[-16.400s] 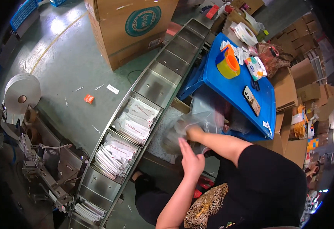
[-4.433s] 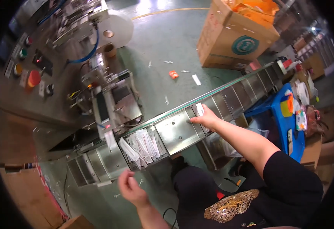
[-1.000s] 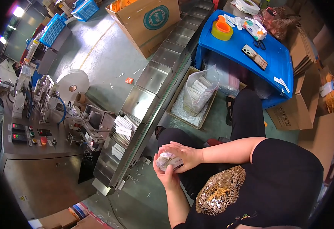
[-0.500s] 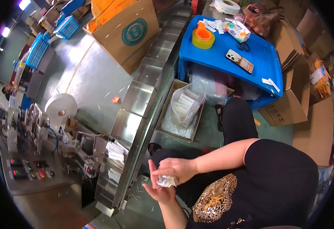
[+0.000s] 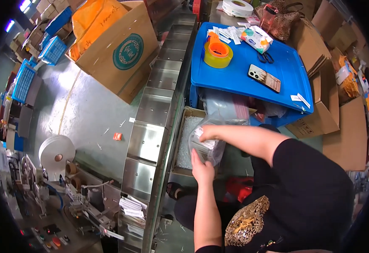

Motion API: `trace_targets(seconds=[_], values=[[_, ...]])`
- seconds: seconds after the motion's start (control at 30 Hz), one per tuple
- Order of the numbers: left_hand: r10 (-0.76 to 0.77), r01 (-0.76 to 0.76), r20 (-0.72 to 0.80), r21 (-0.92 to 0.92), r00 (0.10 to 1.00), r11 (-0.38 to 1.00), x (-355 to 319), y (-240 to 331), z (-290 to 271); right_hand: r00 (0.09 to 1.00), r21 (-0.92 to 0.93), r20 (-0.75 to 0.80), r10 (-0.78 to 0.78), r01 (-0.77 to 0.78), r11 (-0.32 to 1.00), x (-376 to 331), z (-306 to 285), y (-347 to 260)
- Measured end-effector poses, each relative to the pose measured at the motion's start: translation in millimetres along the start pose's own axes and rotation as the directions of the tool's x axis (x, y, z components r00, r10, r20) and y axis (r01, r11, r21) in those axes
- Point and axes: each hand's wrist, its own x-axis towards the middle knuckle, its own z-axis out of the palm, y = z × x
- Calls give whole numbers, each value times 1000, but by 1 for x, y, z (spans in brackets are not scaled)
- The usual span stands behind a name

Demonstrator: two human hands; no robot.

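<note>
A clear plastic bag (image 5: 217, 155) with slim white packets (image 5: 209, 143) inside stands in a shallow cardboard box (image 5: 179, 162). My right hand (image 5: 209, 132) reaches into its mouth from the right, fingers closed on a small bundle of white packets (image 5: 198, 132). Against the bag's near left side rests my left hand (image 5: 203, 169), with one finger stretched out and the thumb apart; its other fingers are partly hidden. More white packets (image 5: 133, 207) lie stacked in a compartment of the metal conveyor (image 5: 144, 141) to the left.
A blue table (image 5: 230, 78) at the far right bears tape rolls (image 5: 218, 57), scissors (image 5: 265, 57), a phone (image 5: 264, 78) and a tissue pack (image 5: 256, 39). Left of the conveyor stand a large carton (image 5: 108, 63) and a machine (image 5: 87, 206) with a white roll (image 5: 58, 154). Open cartons (image 5: 330, 101) flank the right side.
Both hands have moved up and forward from beside the conveyor to the plastic bag. The white bundle between them has gone with my right hand into the bag's mouth. The view has shifted.
</note>
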Motion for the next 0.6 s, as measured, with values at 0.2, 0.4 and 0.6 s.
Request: trace_targets(seconds=[0.2, 0.4, 0.6], values=[[15, -21, 144, 39, 989, 999, -17, 14, -23, 988, -637, -99, -118, 28, 770, 40, 26, 32], [62, -74, 231, 46, 971, 996, -15, 27, -20, 998, -629, -39, 52, -65, 775, -31, 0, -32], [32, -83, 309, 153, 951, 985, -38, 17, -29, 993, -594, 36, 109, -67, 802, -18, 44, -6]])
